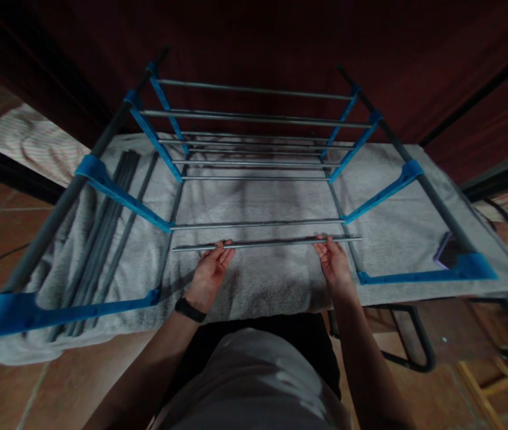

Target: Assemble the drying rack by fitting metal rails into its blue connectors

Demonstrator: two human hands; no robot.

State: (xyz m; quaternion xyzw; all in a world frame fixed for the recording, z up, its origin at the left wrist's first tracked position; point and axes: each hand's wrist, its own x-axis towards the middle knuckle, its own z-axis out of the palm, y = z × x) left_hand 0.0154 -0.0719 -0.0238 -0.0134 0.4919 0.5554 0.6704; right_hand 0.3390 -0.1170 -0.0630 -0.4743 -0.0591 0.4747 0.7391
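A thin grey metal rod (271,243) lies level between my two hands. My left hand (212,263), with a black band on the wrist, pinches it toward its left end. Toward the other end, my right hand (332,257) grips the same rod between thumb and fingers. Around them stands a rack frame of grey tubes joined by blue plastic brackets, such as the left bracket (123,200) and the right bracket (381,192). Just beyond the held rod, a fitted crossbar (258,224) spans the frame, and several more crossbars run across farther back.
Several loose grey tubes (110,239) lie at the left on the grey towel-like cloth (254,286) under the frame. A dark phone-like object (446,252) rests at the right. Black metal legs (419,340) and a wooden frame (495,385) are at the lower right, over the tiled floor (74,382).
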